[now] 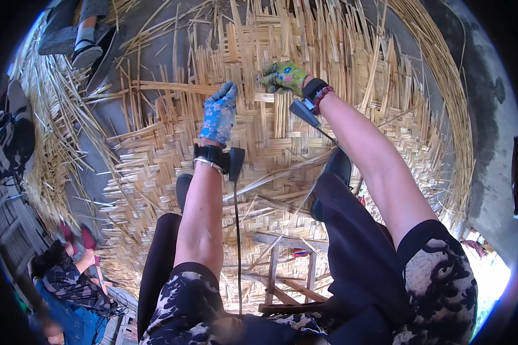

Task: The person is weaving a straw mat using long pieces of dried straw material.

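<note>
A large mat of woven pale straw strips [282,126] lies beneath me, with loose unwoven ends along its far side. My left hand [218,112], in a blue floral glove, has its fingers curled at a bundle of flat strips [172,86] that runs leftward across the weave. My right hand [285,77], in a green floral glove, is bent over upright strips a little farther right and higher; what its fingers hold is hidden. Both wrists carry dark devices with cables. My shoes [333,167] rest on the mat, and a wooden frame [273,256] shows between my legs.
Loose straw [52,184] lies along the left, and a long bundle [454,115] curves along the right beside a concrete edge [489,172]. A seated person [69,287] works at lower left. Another person's foot [86,52] is at upper left, with more dark footwear [14,132] below.
</note>
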A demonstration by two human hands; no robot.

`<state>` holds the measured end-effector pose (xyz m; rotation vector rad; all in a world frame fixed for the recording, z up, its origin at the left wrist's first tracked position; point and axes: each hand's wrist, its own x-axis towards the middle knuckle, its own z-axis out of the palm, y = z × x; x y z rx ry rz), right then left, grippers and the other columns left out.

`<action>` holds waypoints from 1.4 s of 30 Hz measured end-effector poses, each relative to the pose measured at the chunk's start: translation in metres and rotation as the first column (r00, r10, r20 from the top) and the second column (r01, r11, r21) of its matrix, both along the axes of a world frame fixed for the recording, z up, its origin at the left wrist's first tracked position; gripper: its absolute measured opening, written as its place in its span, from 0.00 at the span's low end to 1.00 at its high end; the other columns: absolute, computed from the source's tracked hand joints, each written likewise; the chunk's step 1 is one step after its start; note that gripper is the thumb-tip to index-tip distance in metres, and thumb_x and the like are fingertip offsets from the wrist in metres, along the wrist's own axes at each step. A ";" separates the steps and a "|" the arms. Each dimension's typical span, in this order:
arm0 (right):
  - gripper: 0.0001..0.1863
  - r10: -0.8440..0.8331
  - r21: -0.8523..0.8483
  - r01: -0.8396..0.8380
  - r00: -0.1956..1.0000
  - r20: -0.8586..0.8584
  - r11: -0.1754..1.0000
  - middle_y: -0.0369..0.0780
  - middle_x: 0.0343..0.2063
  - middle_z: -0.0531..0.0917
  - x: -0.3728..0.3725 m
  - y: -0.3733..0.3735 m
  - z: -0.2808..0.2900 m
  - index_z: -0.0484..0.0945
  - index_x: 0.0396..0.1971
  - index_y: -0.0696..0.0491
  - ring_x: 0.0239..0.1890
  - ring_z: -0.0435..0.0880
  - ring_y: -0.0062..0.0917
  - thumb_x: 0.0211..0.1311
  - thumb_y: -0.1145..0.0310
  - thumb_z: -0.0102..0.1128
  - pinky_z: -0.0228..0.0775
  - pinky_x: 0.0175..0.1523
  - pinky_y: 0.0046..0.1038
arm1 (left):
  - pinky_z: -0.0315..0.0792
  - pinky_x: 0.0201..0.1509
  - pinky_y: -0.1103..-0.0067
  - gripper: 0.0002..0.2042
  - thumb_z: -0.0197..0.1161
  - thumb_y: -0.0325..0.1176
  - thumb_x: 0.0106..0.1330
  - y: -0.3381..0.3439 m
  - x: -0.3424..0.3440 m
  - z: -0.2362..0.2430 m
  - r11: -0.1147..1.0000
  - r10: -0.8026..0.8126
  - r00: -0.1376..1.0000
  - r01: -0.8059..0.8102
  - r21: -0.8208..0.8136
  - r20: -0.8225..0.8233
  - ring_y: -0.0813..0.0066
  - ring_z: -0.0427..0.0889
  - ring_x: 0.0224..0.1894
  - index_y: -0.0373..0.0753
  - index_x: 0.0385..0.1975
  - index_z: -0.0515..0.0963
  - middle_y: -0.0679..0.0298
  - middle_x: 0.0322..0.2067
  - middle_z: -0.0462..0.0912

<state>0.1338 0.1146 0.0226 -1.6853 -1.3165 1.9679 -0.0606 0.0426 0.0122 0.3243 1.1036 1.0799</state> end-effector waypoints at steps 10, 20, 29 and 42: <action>0.10 -0.357 0.366 0.332 0.934 0.002 0.869 0.37 0.25 0.78 -0.012 -0.029 -0.045 0.74 0.31 0.57 0.23 0.77 0.19 0.46 0.74 0.59 0.68 0.24 0.17 | 0.71 0.34 0.85 0.06 0.60 0.20 0.49 -0.003 0.004 -0.016 0.974 0.227 0.914 -0.208 0.091 -0.335 0.80 0.76 0.27 0.34 0.28 0.78 0.64 0.25 0.80; 0.12 0.048 0.550 -0.537 0.742 0.668 0.640 0.39 0.29 0.79 -0.028 -0.051 -0.026 0.79 0.29 0.47 0.32 0.76 0.35 0.43 0.59 0.55 0.68 0.38 0.32 | 0.70 0.33 0.85 0.03 0.61 0.23 0.49 -0.020 -0.001 -0.042 0.985 0.146 0.729 -0.043 0.167 -0.668 0.81 0.75 0.24 0.33 0.23 0.79 0.64 0.23 0.80; 0.09 0.146 0.279 -0.719 0.468 0.871 0.636 0.40 0.24 0.79 -0.046 -0.046 -0.012 0.78 0.25 0.46 0.28 0.77 0.35 0.40 0.64 0.55 0.68 0.35 0.32 | 0.71 0.29 0.84 0.03 0.61 0.19 0.47 -0.025 -0.003 -0.035 0.974 0.227 0.857 -0.213 0.083 -0.463 0.78 0.76 0.25 0.33 0.22 0.77 0.62 0.24 0.79; 0.15 0.336 0.378 -0.691 0.665 0.667 0.616 0.43 0.32 0.77 -0.116 -0.050 0.016 0.77 0.31 0.51 0.36 0.75 0.36 0.43 0.59 0.54 0.66 0.41 0.34 | 0.71 0.37 0.81 0.07 0.62 0.18 0.43 -0.042 -0.082 -0.003 0.948 0.282 0.893 -0.204 0.245 -0.350 0.76 0.77 0.29 0.36 0.23 0.77 0.61 0.26 0.80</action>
